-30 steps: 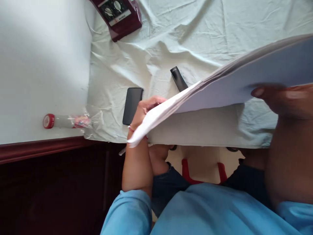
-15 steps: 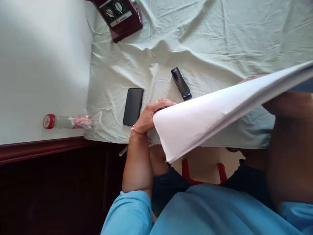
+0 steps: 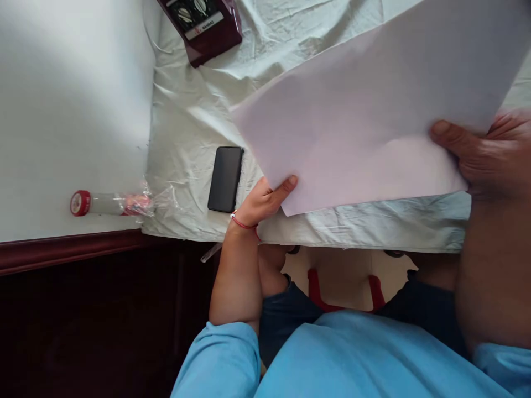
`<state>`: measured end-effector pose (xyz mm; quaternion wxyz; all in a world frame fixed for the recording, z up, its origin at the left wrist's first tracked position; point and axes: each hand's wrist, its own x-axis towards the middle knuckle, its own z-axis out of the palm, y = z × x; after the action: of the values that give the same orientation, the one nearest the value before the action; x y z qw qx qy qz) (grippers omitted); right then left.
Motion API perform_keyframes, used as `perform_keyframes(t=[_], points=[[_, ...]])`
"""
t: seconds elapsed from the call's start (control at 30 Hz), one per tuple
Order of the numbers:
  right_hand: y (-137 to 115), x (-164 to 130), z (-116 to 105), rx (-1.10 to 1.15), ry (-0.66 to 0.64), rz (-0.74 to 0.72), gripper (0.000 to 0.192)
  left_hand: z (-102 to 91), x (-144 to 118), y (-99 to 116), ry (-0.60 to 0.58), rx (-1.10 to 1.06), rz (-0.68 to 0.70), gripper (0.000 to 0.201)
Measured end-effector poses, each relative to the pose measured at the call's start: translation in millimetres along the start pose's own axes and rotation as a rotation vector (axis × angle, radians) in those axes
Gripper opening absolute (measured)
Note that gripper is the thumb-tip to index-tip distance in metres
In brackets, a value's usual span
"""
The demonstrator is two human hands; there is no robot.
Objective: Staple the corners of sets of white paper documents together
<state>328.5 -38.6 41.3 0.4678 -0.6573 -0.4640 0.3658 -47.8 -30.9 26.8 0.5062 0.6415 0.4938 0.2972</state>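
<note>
A large white sheaf of paper [image 3: 365, 116] is held up above the table, its broad face towards me and slightly creased near the right. At its lower left corner my left hand [image 3: 267, 202] grips it, thumb on top and the other fingers hidden behind. My right hand [image 3: 489, 155] clasps the right end, thumb lying across the face and fingers mostly out of sight. How many sheets there are cannot be made out from this side. A black smartphone [image 3: 226, 179] lies left of my left hand.
Pale wrinkled cloth [image 3: 186, 132] covers the table. A dark red appliance with knobs [image 3: 213, 33] stands at the back left. A red-capped clear bottle [image 3: 112, 204] in plastic wrap lies at the left by the wall. Red stool legs [image 3: 313, 287] show below the table edge.
The paper has swung from a tilted, edge-on pose to showing its broad face. It now hides the black stapler. My left thumb has come onto the front; my right hand shows more fully.
</note>
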Motion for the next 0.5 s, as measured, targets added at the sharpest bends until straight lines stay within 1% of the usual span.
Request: perform_keyframes(t=[0.07, 0.17, 0.23, 0.3, 0.37, 0.4, 0.5], points=[[0.0, 1.7, -1.5, 0.014, 0.023, 0.052, 0.062, -0.4, 3.4, 3.5, 0.032, 0.001, -0.031, 0.066], [-0.5, 3.1, -6.2, 0.022, 0.043, 0.151, 0.060, -5.3, 11.0, 5.4, 0.175, -0.075, -0.080, 0.071], [-2.4, 2.9, -10.0, 0.014, 0.037, 0.251, 0.056, -8.8, 15.8, 3.8, 0.266, -0.171, -0.125, 0.068], [-4.7, 2.7, -14.5, 0.006, 0.010, 0.327, 0.051, -10.8, 19.1, 1.5, 0.323, -0.233, -0.189, 0.063], [-5.4, 3.3, -20.1, -0.020, -0.022, 0.367, 0.048, -10.5, 20.6, 0.5, 0.336, -0.249, -0.233, 0.062], [-4.5, 4.1, -23.5, -0.042, -0.045, 0.388, 0.050, -9.5, 20.7, 0.8, 0.324, -0.249, -0.237, 0.061], [4.9, 8.0, -36.2, -0.127, -0.118, 0.465, 0.066, -5.2, 19.7, 4.2, 0.246, -0.231, -0.214, 0.055]])
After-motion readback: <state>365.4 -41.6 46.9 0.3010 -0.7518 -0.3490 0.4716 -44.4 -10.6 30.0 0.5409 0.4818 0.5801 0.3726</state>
